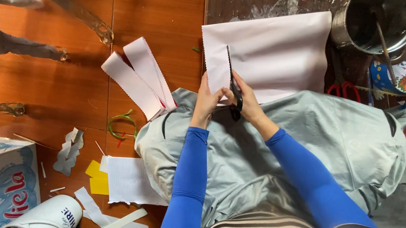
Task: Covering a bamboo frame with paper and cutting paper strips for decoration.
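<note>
Cutting goes best when we keep things steady near us first: our left hand (205,100) pinches the near edge of the white paper sheet (277,52), fingers closed on it; our right hand (243,99) grips the black scissors (234,92), fingers closed round the handles, blades running up a zigzag cut; the sheet lies over our grey-clothed lap and onto the floor; we judge taut paper and short snips keep the line true; left of it lie two cut strips (140,78); farther right stands a metal pot (380,12).
</note>
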